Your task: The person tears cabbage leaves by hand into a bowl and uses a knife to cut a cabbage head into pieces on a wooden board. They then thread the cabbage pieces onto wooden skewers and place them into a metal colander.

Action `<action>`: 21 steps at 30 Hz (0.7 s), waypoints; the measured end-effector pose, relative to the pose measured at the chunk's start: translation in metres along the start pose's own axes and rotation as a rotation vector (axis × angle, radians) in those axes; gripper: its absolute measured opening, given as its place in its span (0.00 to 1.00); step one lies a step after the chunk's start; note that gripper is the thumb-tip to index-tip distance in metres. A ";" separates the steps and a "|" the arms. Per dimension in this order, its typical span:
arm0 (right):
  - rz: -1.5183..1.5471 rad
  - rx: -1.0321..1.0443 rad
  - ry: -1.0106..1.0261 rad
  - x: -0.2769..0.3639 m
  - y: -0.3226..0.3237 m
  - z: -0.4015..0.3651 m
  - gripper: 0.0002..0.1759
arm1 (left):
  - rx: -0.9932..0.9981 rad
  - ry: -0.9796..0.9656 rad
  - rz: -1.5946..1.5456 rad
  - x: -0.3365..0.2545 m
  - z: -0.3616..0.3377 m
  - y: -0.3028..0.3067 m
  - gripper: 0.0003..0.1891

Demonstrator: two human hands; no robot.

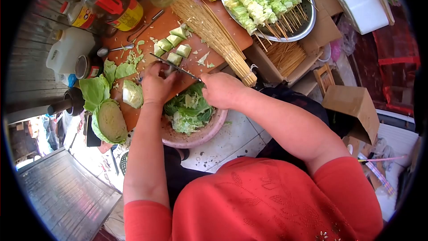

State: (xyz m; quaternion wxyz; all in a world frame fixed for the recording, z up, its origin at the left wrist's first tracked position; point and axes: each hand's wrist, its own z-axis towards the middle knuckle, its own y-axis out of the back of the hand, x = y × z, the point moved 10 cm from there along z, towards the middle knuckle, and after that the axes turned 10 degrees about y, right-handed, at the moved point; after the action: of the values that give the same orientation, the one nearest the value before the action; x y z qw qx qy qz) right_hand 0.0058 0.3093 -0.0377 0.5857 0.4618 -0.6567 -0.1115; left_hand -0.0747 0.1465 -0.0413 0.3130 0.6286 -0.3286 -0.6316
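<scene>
My right hand (220, 90) grips a knife (176, 66), its thin dark blade pointing left across the orange table. My left hand (156, 82) is bent with its fingers curled down beside the blade; whatever lies under them is hidden. Just beyond the blade sit several cut cabbage chunks (174, 40). A larger cabbage wedge (132, 93) rests left of my left wrist, with a halved cabbage (109, 121) and loose leaves (95, 93) farther left. Below my hands, a pink basin (196, 143) holds cabbage leaves and trimmings (189, 111).
A bundle of thin sticks (209, 35) lies across the orange table (147, 33). Behind it, a metal colander (310, 22) holds skewered cabbage (267, 0), above a cardboard box of skewers (285, 58). Bottles (127, 13), a jug (71, 51) and a spoon (103, 51) stand or lie left.
</scene>
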 end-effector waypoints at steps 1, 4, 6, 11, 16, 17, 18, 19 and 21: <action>0.006 0.008 -0.014 0.001 0.005 -0.002 0.15 | 0.027 0.001 -0.079 0.001 0.000 0.000 0.10; 0.007 0.013 -0.029 0.001 0.010 -0.004 0.16 | 0.130 -0.011 -0.119 0.007 0.005 -0.005 0.10; -0.003 0.010 -0.031 0.002 0.012 -0.005 0.16 | 0.203 -0.026 -0.084 0.002 0.005 -0.010 0.10; 0.010 0.016 -0.039 0.002 0.011 -0.003 0.15 | 0.319 0.026 -0.033 -0.006 0.000 -0.016 0.10; 0.006 0.018 -0.036 0.006 0.012 -0.004 0.15 | 0.427 0.054 -0.059 -0.004 -0.011 -0.029 0.14; 0.012 0.013 -0.036 0.006 0.012 -0.005 0.15 | 0.472 0.051 -0.025 -0.005 -0.015 -0.033 0.16; 0.013 0.014 -0.035 0.006 0.010 -0.005 0.15 | 0.471 0.052 -0.024 -0.006 -0.017 -0.034 0.16; 0.007 0.006 -0.031 0.007 0.009 -0.006 0.15 | 0.431 0.112 -0.019 -0.001 -0.016 -0.032 0.18; 0.000 0.000 -0.024 0.009 0.006 -0.008 0.15 | 0.388 0.174 -0.013 0.004 -0.019 -0.031 0.19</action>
State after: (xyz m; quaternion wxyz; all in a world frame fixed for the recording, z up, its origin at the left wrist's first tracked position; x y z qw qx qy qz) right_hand 0.0106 0.3093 -0.0252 0.5777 0.4604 -0.6637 -0.1170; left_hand -0.0557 0.1613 -0.0689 0.2091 0.7313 -0.4118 -0.5019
